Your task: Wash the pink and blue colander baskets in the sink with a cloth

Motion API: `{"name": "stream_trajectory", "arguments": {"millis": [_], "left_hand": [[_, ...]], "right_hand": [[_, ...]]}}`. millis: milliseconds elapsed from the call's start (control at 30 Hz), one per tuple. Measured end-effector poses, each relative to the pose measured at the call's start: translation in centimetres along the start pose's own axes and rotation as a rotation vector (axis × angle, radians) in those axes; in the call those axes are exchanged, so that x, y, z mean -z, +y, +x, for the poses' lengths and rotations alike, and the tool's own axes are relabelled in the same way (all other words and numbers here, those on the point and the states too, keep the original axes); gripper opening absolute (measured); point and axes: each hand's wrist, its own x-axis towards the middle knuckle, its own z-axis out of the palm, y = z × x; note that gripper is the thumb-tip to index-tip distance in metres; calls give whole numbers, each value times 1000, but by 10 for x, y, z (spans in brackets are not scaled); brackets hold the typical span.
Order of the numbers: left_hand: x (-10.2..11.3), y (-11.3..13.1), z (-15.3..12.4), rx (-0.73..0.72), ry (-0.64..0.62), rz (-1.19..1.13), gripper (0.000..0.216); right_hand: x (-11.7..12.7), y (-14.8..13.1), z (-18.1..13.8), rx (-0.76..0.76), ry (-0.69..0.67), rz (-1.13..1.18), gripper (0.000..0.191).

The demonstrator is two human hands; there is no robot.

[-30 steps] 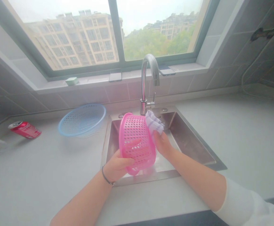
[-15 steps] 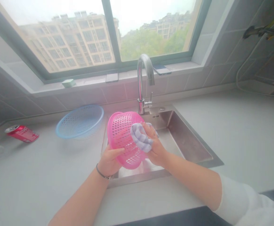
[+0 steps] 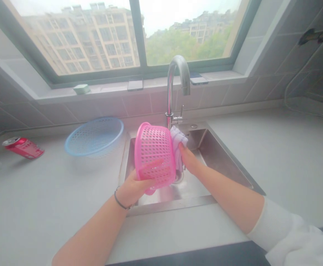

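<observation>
A pink perforated plastic basket (image 3: 157,147) is tilted on its side above the sink (image 3: 226,168). My left hand (image 3: 138,186) grips its lower left part, with the thumb outside and fingers showing through the holes. My right hand (image 3: 187,157) is closed on a pale purple-and-white cloth (image 3: 178,142) and presses it against the basket's base, on the right. Some of the right fingers are hidden behind the cloth. Behind the basket rises a chrome faucet (image 3: 178,70), no water visible at its spout.
To the left on the counter (image 3: 67,199) are a blue perforated basket (image 3: 95,136) and a red can (image 3: 25,147) lying on its side. On the windowsill lie a pale green block (image 3: 81,89) and two flat phone-like objects, one (image 3: 135,85) left of the faucet, another (image 3: 199,79) right.
The pink basket has turned so its base faces right. My right hand has moved the cloth from the basket's near side round to its base. My left hand keeps its hold.
</observation>
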Motion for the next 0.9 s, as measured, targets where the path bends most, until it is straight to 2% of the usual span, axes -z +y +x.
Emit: {"name": "stream_trajectory", "arguments": {"millis": [100,200,300,433,500,600,667,767,900], "left_hand": [[1,-1,0,-83,-19,170,47],[2,-4,1,-164,-34,353,38],[4,-7,3,-180,-8,557,38],[8,-10,8,-151,12,838,34],[12,-11,10,-145,-1,871,27],[18,-13,12,-173,-58,763,21],[20,-14,13,-192,-110,765,27],[20,-13,14,-222,-194,899,46],[18,-9,15,-322,-231,1016,63]], "right_hand": [[-2,2,4,-91,-24,91,65],[-9,-1,1,-110,-103,182,58],[-18,-6,-9,-179,-212,254,60],[-25,-8,-21,-189,-270,313,58],[-26,-10,-24,-189,-271,328,58],[-24,-12,-25,-215,-240,322,59],[-21,-13,-26,-234,-212,303,58],[-20,-16,-28,-238,-199,275,54],[-24,-24,-32,-149,-199,282,48]]}}
